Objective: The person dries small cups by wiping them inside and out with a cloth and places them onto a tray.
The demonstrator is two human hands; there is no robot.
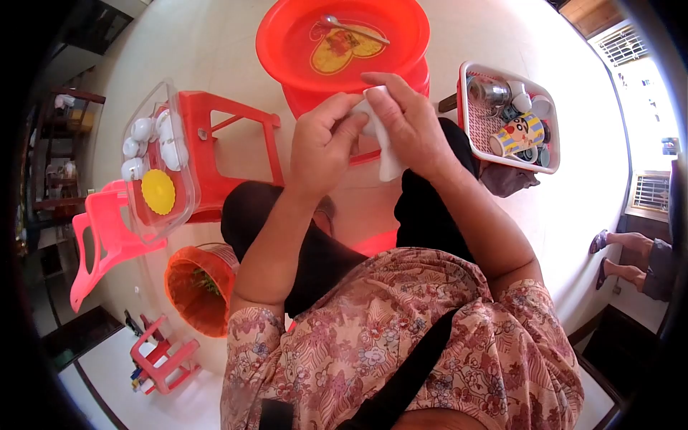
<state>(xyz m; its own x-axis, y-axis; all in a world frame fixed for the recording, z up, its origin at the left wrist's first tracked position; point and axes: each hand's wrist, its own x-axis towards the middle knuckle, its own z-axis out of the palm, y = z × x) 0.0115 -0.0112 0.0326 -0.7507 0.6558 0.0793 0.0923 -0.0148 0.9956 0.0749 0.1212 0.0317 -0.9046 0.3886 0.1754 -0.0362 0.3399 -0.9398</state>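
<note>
The right hand [417, 129] pinches a white cloth [389, 159] under its thumb, the loose end hanging below the grip; between both hands, the left hand [322, 140] pinches a small white object [369, 127], possibly a cup, against it.

Pink chair [122, 233], orange bin [185, 301], green leaves [206, 282]

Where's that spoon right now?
In the head view, the spoon lies in the red basin at top centre, partly across its yellow print, beyond the person's hands.
</note>
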